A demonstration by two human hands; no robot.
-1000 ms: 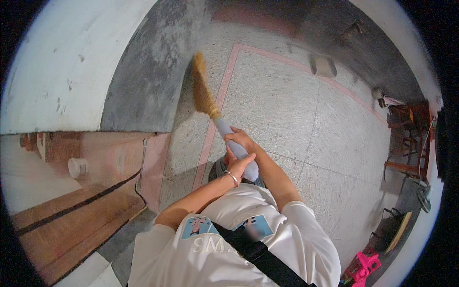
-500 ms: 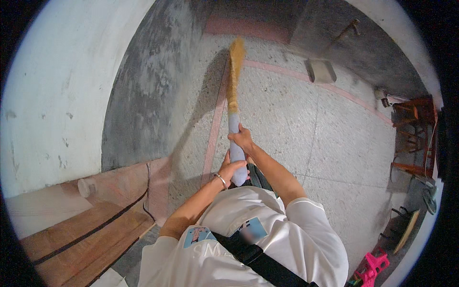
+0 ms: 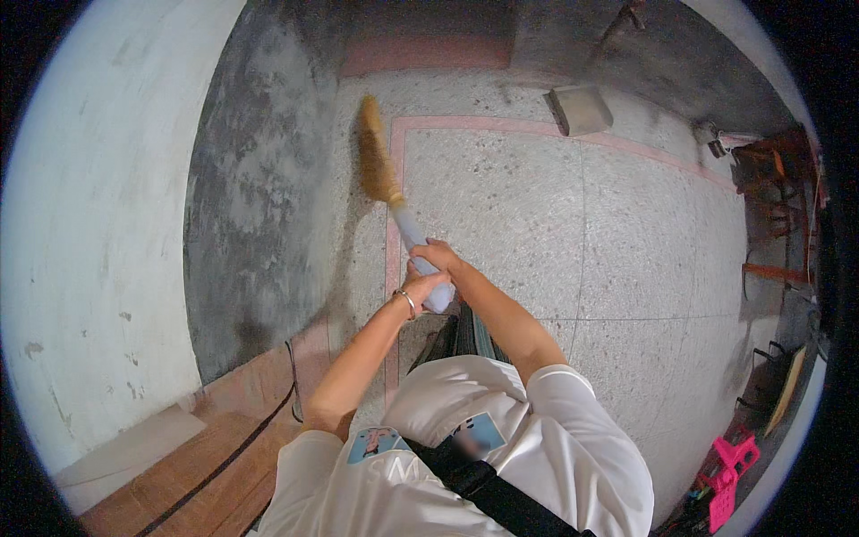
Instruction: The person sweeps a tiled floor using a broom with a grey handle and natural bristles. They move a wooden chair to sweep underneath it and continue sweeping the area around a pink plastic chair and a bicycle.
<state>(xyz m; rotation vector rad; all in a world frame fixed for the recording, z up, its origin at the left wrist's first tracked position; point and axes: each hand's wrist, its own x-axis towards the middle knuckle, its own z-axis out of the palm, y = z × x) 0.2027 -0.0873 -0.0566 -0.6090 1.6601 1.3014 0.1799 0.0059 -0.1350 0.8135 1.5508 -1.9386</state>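
A broom [image 3: 379,166] with yellow straw bristles and a pale bluish-grey wrapped handle slants away from me to the far left. Its bristles lie over the floor near the foot of the dark wall. My left hand [image 3: 422,285], with a bracelet at the wrist, is closed round the lower end of the handle. Just above it, my right hand [image 3: 436,256] wraps round the handle too. The fingers of both hands are partly hidden behind the handle and each other.
Speckled floor [image 3: 501,215] with a pink border strip spreads ahead. A dustpan-like scoop [image 3: 580,111] lies at the far right. Wooden furniture [image 3: 774,210] lines the right wall, with a bright pink plastic item [image 3: 734,474] nearer. At left stand a grey wall [image 3: 259,188] and brown boards [image 3: 206,474].
The broom's bristles have swung left, toward the dark wall, so the broom now slants. Both hands have shifted slightly left and away from my body, still gripping the handle.
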